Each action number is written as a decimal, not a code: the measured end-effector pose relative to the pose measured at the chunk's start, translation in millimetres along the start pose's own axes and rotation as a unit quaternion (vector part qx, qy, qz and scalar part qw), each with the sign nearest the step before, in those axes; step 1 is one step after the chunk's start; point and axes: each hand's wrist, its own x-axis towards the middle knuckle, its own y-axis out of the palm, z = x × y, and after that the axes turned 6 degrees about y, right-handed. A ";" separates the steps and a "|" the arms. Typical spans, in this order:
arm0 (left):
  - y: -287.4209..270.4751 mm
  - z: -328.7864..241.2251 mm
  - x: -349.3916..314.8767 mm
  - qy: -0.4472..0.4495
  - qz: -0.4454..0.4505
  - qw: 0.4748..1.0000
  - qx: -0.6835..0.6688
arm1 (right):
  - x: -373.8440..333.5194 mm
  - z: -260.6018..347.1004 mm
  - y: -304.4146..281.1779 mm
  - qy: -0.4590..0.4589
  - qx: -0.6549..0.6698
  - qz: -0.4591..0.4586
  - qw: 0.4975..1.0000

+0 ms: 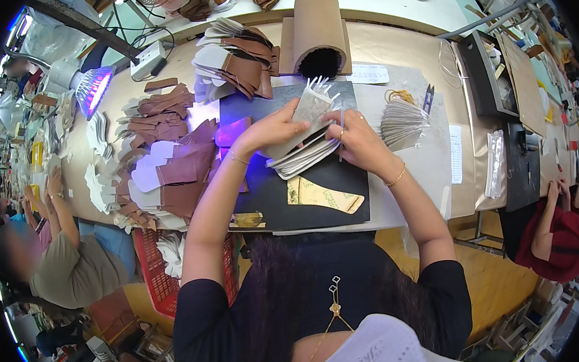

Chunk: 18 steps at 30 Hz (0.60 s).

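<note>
My left hand point(273, 129) is closed round a thick stack of pale grey, thin cut pieces point(316, 104), its thumb lying on top. The stack is tilted and fans apart at its lower end. At its right side my right hand point(361, 145) has bent fingers gripping the edge of the same stack; a thin pale strip shows by these fingers, too small to name. Below the hands a yellowish, curved flat piece point(325, 196) lies on a black mat point(264, 210). To the right lies a fanned bundle of similar grey pieces point(402, 126).
Brown and white cut pieces point(173, 173) are heaped on the left, under a lit lamp point(94, 91). A cardboard tube point(318, 22) stands beyond the mat. Snips point(428, 99) and yellow bands point(398, 95) lie right. A red basket point(157, 273) sits below. Co-workers sit both sides.
</note>
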 end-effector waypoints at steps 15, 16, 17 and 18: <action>21.5 3.9 -3.4 0.108 -0.121 0.917 0.365 | 8.6 -6.2 21.6 0.051 0.058 -0.079 0.994; 21.1 2.9 -5.8 0.111 -0.110 0.917 0.368 | 11.4 -7.1 24.4 0.051 0.038 -0.095 0.993; 18.7 2.3 -7.7 0.124 -0.099 0.915 0.372 | 14.0 -7.1 26.7 0.046 0.021 -0.117 0.992; 17.0 2.7 -10.0 0.131 -0.089 0.911 0.380 | 15.2 -6.0 27.8 0.047 -0.001 -0.137 0.989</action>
